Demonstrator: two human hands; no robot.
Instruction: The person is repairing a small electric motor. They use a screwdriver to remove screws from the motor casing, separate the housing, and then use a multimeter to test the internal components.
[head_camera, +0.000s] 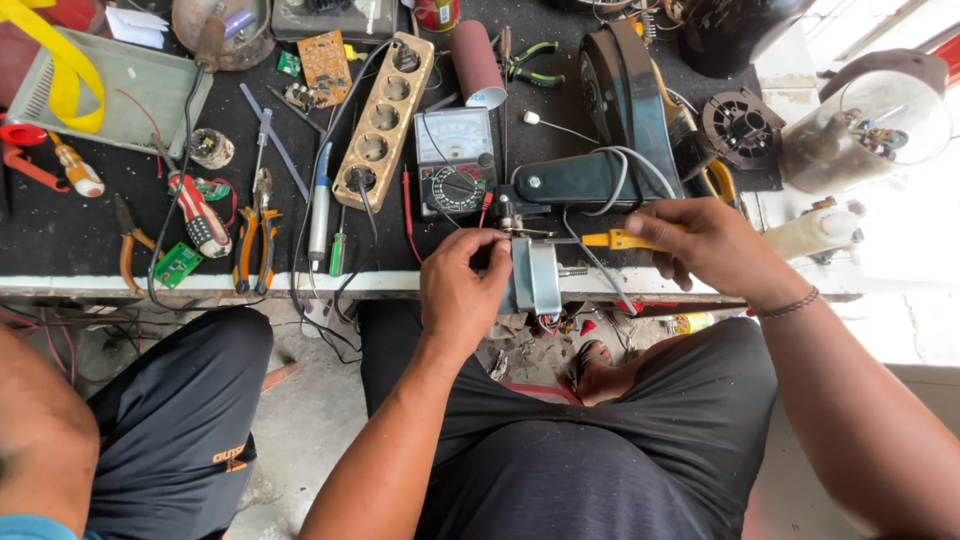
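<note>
At the near edge of the surface (60, 255), a small grey metal motor block (535, 278) sits upright, partly over the white rim, with a short threaded stud sticking out to its right. The left hand (462, 285) has its grip pinched on the block's upper left corner, thumb and fingers pressed against the metal. The right hand (712, 245) is closed around a yellow-handled screwdriver (610, 240), whose shaft points left to the top of the block, just beside the left fingertips.

Directly behind the block lies a dark fan body (590, 175) with a bolt in its arm and white and grey wires looping from it down toward the block. Left of that stands an analogue multimeter (455, 160) with a pale dial face and a black selector knob, red and black leads trailing from it. Farther left a cream power strip (385, 120) with round sockets lies aslant, and a blue-grey soldering iron (320, 205) lies near it. Orange-handled pliers (255, 240) and a small green circuit board (178, 265) rest near the front edge. A dark red roll (476, 62) lies behind the multimeter. At the far left another person's knee (45, 420) shows.
</note>
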